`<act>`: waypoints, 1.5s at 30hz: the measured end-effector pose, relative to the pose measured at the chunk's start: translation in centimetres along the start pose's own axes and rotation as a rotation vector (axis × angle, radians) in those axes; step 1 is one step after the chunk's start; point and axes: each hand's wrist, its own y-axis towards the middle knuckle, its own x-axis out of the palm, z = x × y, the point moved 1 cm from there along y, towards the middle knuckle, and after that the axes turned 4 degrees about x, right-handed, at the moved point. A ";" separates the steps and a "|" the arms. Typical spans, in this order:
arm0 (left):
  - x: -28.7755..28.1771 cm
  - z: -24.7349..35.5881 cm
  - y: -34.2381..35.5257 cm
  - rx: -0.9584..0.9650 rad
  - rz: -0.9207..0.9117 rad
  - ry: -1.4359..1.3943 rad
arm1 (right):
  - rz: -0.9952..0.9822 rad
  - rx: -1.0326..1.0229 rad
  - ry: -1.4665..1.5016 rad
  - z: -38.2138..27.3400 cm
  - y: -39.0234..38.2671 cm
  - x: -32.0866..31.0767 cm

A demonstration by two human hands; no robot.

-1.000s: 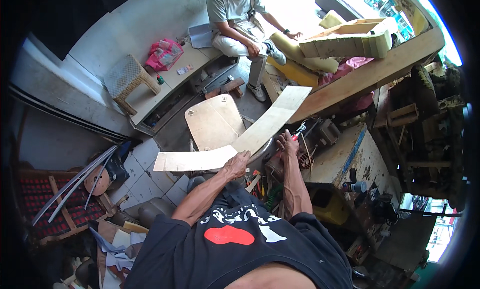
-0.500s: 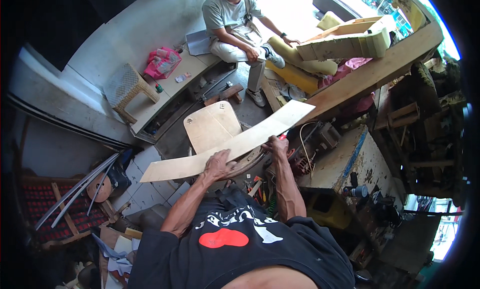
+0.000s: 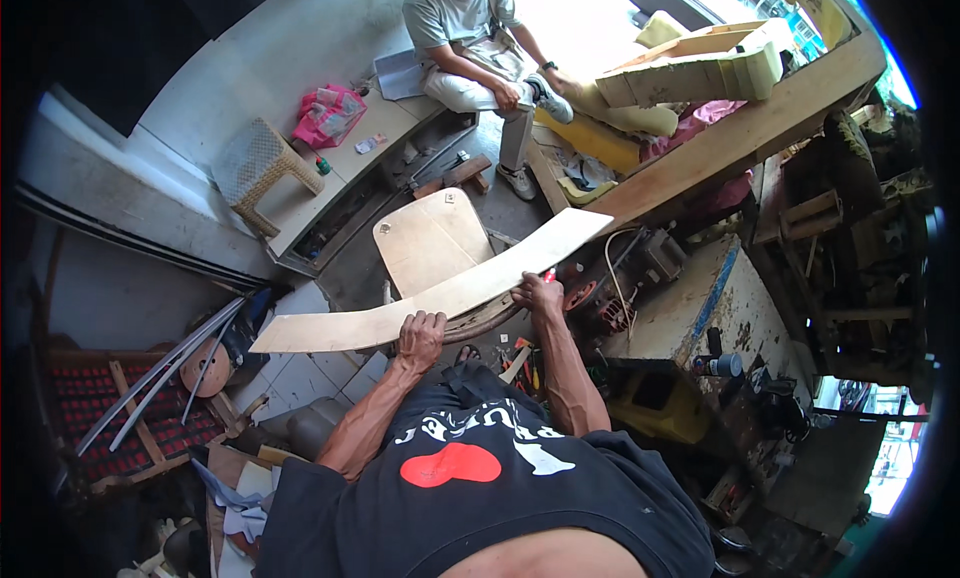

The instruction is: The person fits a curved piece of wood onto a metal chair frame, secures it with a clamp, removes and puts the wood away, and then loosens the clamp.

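- Head view: curved pale wooden strip (image 3: 450,290) spans left to right in front of the person, near end of the work area, bowed toward the near side.
- Left hand (image 3: 421,340): fingers curled over the strip's near edge, left of its middle, gripping it.
- Right hand (image 3: 540,292): closed around a small red item (image 3: 549,275), fingers at the strip's near edge, right of middle. Mostly hidden; can't tell what the item is.
- Under the strip: dark curved rim (image 3: 480,324) shows along the near side; contact between the two not clear.
- Just beyond: pale rounded board (image 3: 432,243), partly covered by the strip.
- Handling, my judgement: hands set apart suit a long strip; left hand steadies the overhanging left end, right hand should steady without letting the red item scrape the face.
- Better to keep the strip level and its curve lined up with the rim; strip looks thin, so likely springy, and uneven pressure could make it rock or twist.
- Watch the right end: it overlaps the long plank (image 3: 740,133) in view, and the motor-like machine (image 3: 655,263) sits near on the right; bumping either could knock the strip askew.
- Far side: another person (image 3: 465,38) sits, well apart from the strip.
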 end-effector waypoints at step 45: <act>2.6 -1.3 1.3 -0.134 -0.436 -0.234 | 0.188 -0.078 -0.697 2.3 8.7 -2.3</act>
